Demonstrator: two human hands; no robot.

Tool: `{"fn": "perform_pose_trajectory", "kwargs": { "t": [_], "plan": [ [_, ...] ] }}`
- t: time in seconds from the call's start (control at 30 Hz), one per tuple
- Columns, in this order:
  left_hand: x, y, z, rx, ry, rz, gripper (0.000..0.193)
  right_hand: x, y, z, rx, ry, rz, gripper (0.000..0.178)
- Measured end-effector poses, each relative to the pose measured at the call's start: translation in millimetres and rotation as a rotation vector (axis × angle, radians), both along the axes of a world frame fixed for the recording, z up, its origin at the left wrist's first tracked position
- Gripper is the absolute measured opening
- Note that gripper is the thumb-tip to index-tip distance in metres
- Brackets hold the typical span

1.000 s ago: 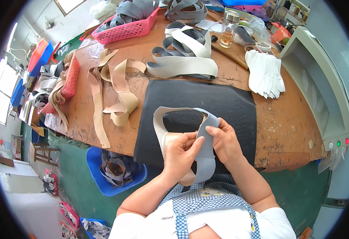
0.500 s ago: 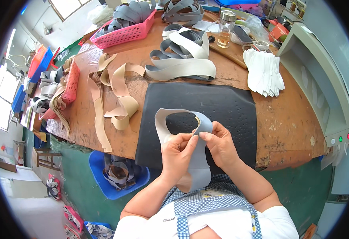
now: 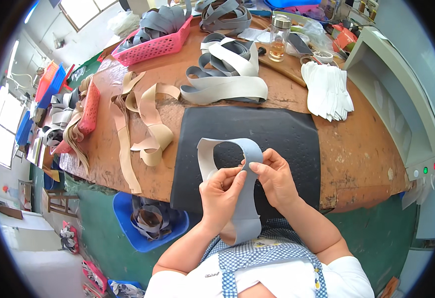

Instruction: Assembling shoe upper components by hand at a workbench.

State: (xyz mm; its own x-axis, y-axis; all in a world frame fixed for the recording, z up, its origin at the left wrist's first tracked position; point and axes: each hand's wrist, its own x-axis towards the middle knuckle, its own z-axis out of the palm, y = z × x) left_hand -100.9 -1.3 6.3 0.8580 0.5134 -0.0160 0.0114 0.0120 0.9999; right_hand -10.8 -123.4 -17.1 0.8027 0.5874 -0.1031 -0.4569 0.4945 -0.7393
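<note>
A long strip of pale blue-grey material [image 3: 246, 208] with a whitish inner side curls in a loop above the black mat [image 3: 292, 134]. Its lower end hangs down over my apron. My left hand [image 3: 219, 194] pinches one edge of the strip between thumb and fingers. Close beside it, my right hand [image 3: 276, 181] grips the opposite edge with thumb and forefinger. Both hands are held over the mat's near part, fingertips almost meeting at the strip.
Beige strips [image 3: 153, 139] lie to the left, grey-and-white strips [image 3: 227, 87] beyond the mat. White cut pieces [image 3: 327, 92] and a glass bottle [image 3: 278, 39] stand at right, beside a grey machine [image 3: 401, 99]. A pink basket [image 3: 153, 47] is at the back; a blue bin [image 3: 128, 223] sits below the table.
The strip's upper loop has unfolded, and the folded-over edge between my hands now lies flatter. My hands have barely moved.
</note>
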Motion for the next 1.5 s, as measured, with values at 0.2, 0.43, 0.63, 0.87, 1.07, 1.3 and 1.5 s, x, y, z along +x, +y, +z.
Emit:
{"fn": "perform_pose_trajectory", "kwargs": {
  "t": [0.2,0.43,0.63,0.87,1.07,1.3,1.5],
  "plan": [
    [-2,-1,-2,0.029,0.008,0.014,0.015,-1,0,-1,0.016,0.0,-0.011,0.013],
    [2,5,2,-0.07,0.056,-0.06,0.016,3,-3,-4,-0.09,-0.042,-0.022,0.015],
    [3,8,-3,-0.137,0.068,-0.083,0.017,4,4,7,-0.127,-0.072,-0.063,0.024],
    [-1,6,-7,-0.244,0.116,-0.135,0.02,25,17,18,-0.214,0.028,-0.029,0.047],
    [-23,-24,-12,-0.052,0.052,-0.16,0.017,99,40,37,-0.121,-0.063,-0.113,0.048],
    [-32,21,13,1.022,-0.291,-0.103,0.019,182,26,104,0.079,-0.132,-0.21,0.033],
    [-36,45,34,1.472,-0.203,-0.261,0.025,164,0,52,-1.355,-1.255,-0.298,0.03]
  ]
}}
